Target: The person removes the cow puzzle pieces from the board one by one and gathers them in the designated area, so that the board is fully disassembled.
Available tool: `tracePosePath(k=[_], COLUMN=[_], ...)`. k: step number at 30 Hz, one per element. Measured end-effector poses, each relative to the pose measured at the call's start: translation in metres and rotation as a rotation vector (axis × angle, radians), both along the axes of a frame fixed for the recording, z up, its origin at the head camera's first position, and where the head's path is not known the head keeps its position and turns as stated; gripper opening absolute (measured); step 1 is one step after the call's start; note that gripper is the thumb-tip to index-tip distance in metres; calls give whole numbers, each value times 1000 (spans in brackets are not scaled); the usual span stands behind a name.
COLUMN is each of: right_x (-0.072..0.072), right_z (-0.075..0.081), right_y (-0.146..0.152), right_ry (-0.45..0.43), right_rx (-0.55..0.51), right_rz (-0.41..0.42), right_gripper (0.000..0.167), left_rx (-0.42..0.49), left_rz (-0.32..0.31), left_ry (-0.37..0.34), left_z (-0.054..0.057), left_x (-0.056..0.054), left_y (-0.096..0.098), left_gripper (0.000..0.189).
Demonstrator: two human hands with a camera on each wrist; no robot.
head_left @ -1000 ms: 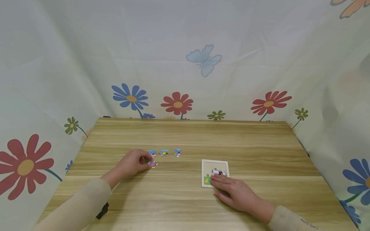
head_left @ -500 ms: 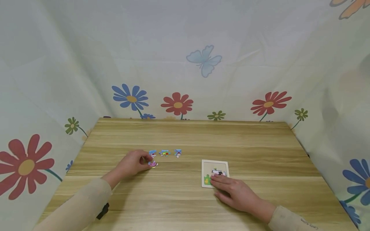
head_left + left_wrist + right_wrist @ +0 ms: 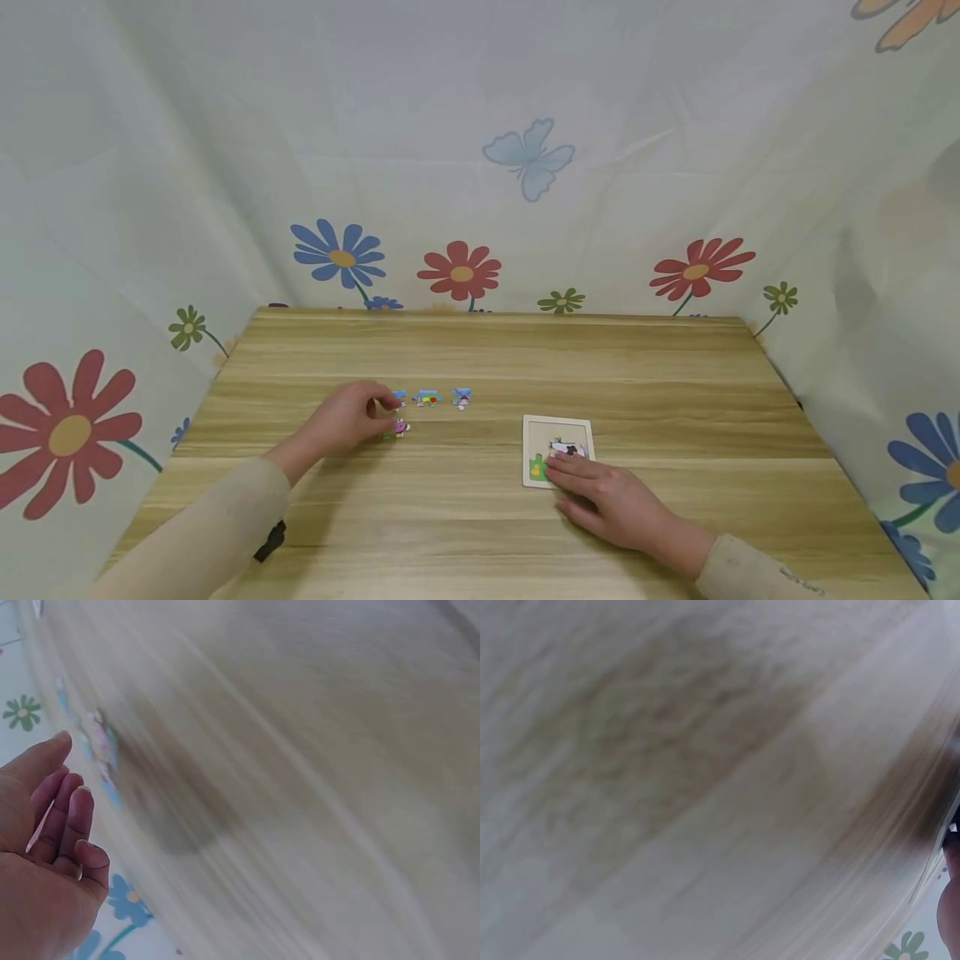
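Left hand [image 3: 341,421]: lower left of centre; thumb and fingers apart, loosely bent, by pink piece [image 3: 401,427]; contact unclear.
Blue pieces [image 3: 427,397]: row of three, near centre.
Puzzle board [image 3: 545,433]: lower right of centre.
Right hand [image 3: 618,504]: lower right; fingers straight, resting on board.

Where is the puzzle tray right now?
In the head view, the puzzle tray lies right of centre on the table, partly covered by the right hand, with the loose puzzle pieces to its left.
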State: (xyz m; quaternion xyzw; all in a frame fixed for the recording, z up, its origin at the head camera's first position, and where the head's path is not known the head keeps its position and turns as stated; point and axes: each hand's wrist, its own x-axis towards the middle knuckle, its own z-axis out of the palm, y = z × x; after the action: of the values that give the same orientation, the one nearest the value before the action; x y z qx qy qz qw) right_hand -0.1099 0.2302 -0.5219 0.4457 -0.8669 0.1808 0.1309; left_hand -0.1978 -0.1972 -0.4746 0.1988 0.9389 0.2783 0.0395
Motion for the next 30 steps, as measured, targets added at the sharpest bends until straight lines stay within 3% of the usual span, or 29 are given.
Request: tracePosePath(k=[8, 16, 30], right_x=[-1, -1, 0], right_z=[2, 1, 0], right_y=[0, 1, 5], right_ry=[-2, 45, 77], right_rx=[20, 18, -23], right_rz=[-1, 19, 33], right_gripper=[45, 47, 48], left_rx=[49, 55, 60], left_rz=[-82, -104, -195], left_ry=[0, -38, -81], left_z=[14, 16, 20], left_x=[-3, -11, -20], left_y=[32, 68, 130], left_gripper=[25, 27, 26])
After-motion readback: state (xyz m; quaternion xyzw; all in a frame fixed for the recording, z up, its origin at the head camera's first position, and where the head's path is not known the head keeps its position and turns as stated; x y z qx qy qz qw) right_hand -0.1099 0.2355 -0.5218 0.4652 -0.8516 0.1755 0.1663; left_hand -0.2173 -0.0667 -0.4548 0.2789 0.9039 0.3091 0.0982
